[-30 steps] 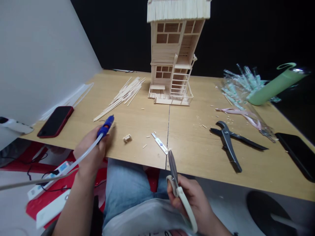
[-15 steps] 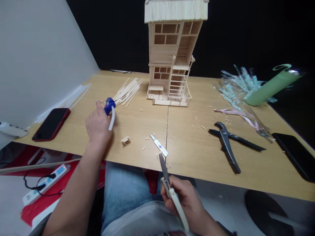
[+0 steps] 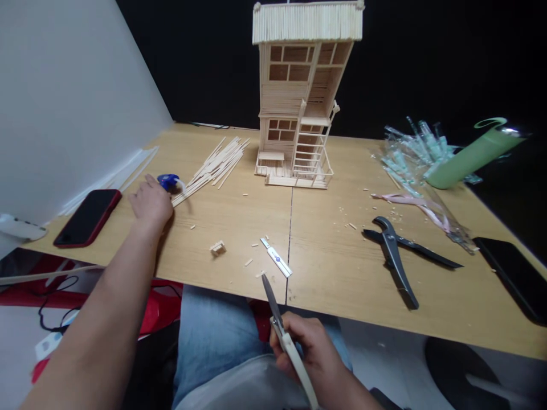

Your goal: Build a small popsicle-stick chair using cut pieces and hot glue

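Note:
My left hand reaches over the left part of the table, beside a blue glue gun with a white glue stick. Whether its fingers grip the glue gun is hard to make out. A pile of thin wooden sticks spreads to its right. My right hand is closed around scissors at the front edge, blades pointing up and left. Near the blade tips lie a small white ruler-like tool, a tiny wooden piece and short stick offcuts.
A wooden stick house stands at the back. Black-handled cutters, a dark phone, a green bottle and plastic wrappers lie on the right. A red-edged phone is at the left.
My left hand and the blue glue gun have moved left; the glue gun has turned. My right hand has shifted slightly left with the scissors.

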Available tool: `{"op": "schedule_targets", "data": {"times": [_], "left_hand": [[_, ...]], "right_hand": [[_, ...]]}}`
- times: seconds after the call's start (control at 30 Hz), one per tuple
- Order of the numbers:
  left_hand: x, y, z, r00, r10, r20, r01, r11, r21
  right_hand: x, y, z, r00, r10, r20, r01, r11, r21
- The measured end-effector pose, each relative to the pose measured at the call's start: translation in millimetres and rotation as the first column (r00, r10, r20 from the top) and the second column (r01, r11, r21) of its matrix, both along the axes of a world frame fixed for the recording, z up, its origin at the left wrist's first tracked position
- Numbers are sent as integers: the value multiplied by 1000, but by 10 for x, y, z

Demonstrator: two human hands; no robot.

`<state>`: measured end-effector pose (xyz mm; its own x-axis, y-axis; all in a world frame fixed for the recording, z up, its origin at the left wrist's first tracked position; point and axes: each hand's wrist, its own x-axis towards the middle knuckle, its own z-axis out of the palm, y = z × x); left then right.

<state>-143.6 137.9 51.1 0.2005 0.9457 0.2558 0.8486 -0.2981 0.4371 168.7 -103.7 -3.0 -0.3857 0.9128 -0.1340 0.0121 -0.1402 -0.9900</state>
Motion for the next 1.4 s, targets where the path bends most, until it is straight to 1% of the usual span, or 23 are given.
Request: {"op": "schedule_targets", "data": {"times": [0.07,0.1,0.13,0.2,0.27,0.3,0.37,0.43,0.47,0.5,0.53,0.57,0.6,0.63,0.67,0.7,0.73,0.8,0.9,1.03,1.17,1.33,1.4], "left_hand": [[-106,34,-54,1000,-23,12,22,999,40],[-179,53,-87,1000,-8,16,7,997,78],[-259,66,-120,999,36,18,-38,991,128],[-409,48,-179,978,210,11,-207,953,222],[-506,-73,-214,934,356,-26,-339,908,249],[-521,-181,-223,919,389,-57,-365,899,242],[-477,-486,-232,911,401,-99,-369,898,241],[-342,-858,-256,888,455,-63,-417,856,306],[-252,-1043,-281,888,459,-36,-425,847,319],[-157,-1210,-316,876,479,47,-460,804,377],[-62,-1350,-357,893,443,79,-439,818,371],[25,-1455,-404,902,404,149,-429,812,395],[99,-1522,-450,933,313,180,-357,873,333],[159,-1550,-495,956,202,213,-255,932,257],[202,-1545,-533,967,103,232,-148,971,185],[229,-1515,-563,972,15,236,-42,993,113],[242,-1467,-584,970,-58,236,46,997,56],[236,-1355,-596,961,-163,223,174,984,-27],[171,-1221,-560,933,-285,220,313,943,-108],[51,-1112,-489,876,-381,295,446,873,-198],[-1,-997,-438,849,-402,342,498,825,-268],[8,-851,-396,860,-430,275,501,817,-286],[8,-816,-389,854,-440,279,512,808,-292]], "right_hand": [[-12,26,7,1000,14,-22,-14,1000,-13],[-15,38,6,999,19,-45,-20,999,-30],[-16,48,1,997,22,-69,-25,999,-48],[-18,62,-19,994,17,-112,-26,997,-77],[-23,68,-41,991,6,-137,-19,996,-90],[-28,68,-48,990,2,-143,-16,995,-99],[-44,67,-54,989,-7,-150,-12,992,-127],[-64,65,-46,990,-10,-142,-13,987,-158],[-74,64,-37,991,-7,-136,-17,985,-171],[-84,64,-26,992,-4,-129,-20,983,-184],[-94,64,-13,993,-2,-122,-23,979,-200],[-104,65,2,993,-1,-116,-25,975,-220],[-115,65,16,994,1,-112,-28,971,-239],[-126,66,30,994,3,-109,-31,966,-257],[-138,65,42,994,6,-108,-36,962,-271],[-149,63,52,994,12,-109,-42,959,-282],[-160,59,58,993,16,-114,-48,956,-289],[-181,49,62,992,20,-121,-55,952,-301],[-203,36,55,992,27,-124,-66,943,-326],[-201,57,67,991,51,-127,-94,929,-358],[-165,128,124,989,98,-112,-131,927,-352],[-123,230,171,993,109,-56,-121,930,-346],[-118,258,173,993,110,-36,-115,929,-353]]}}
